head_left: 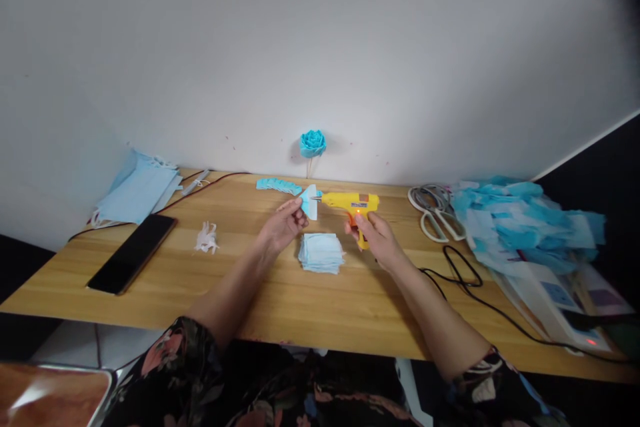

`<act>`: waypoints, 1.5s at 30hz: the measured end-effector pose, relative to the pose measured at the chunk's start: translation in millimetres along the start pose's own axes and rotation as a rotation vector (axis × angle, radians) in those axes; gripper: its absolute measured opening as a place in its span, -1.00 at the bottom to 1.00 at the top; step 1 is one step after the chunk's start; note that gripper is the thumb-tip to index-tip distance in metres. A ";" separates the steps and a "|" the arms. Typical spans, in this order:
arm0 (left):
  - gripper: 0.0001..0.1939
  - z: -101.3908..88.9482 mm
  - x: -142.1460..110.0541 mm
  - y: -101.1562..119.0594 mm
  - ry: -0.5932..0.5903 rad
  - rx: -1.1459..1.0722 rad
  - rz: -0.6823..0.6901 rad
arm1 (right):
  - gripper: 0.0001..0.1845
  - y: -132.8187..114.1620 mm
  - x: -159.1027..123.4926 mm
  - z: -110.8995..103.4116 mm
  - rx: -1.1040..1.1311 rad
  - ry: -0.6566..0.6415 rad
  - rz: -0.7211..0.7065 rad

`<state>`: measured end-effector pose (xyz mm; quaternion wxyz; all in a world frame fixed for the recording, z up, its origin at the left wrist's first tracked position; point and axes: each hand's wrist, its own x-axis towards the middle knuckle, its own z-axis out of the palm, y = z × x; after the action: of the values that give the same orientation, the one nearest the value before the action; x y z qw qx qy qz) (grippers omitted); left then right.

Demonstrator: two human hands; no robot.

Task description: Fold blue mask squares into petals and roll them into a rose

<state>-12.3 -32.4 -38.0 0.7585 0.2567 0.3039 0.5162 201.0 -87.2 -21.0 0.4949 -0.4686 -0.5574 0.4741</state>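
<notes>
Between the thumb and fingers of my left hand [285, 223] is a folded light-blue piece of fabric [311, 203], held up above the table. My right hand [374, 235] grips a yellow glue gun [350, 201] by its handle, its orange trigger partly under my fingers. The gun's nozzle points left and meets or nearly meets the fabric piece; I cannot tell whether glue is coming out. Below, a stack of light-blue fabric squares [321, 253] lies on the table. Behind my left hand a row of folded blue pieces [278, 185] is laid out.
A blue fabric flower [313, 144] on sticks stands by the wall. Left are face masks [143, 187], a phone [133, 253] and white scraps [206, 238]. Right are scissors [441, 223], a heap of blue fabric [525, 217], a black cord [500, 310] and a lit power strip [565, 320].
</notes>
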 end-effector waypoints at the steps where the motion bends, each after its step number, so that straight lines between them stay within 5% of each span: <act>1: -0.59 -0.2 0.0 0.0 -0.002 0.003 -0.001 | -0.50 0.2 0.0 0.1 -0.002 -0.003 -0.002; 24: -0.62 2.0 -1.5 1.8 -0.013 0.011 0.000 | -0.51 1.0 0.4 -9.1 -0.151 0.067 -0.077; 45: -0.63 -1.2 0.8 3.8 0.026 -0.048 0.011 | -0.51 15.1 -1.0 -4.7 -0.137 -0.031 0.004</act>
<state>-15.3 -30.3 -36.4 0.7575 0.2333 0.3001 0.5308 206.5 -86.2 -35.8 0.4521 -0.4951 -0.5953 0.4429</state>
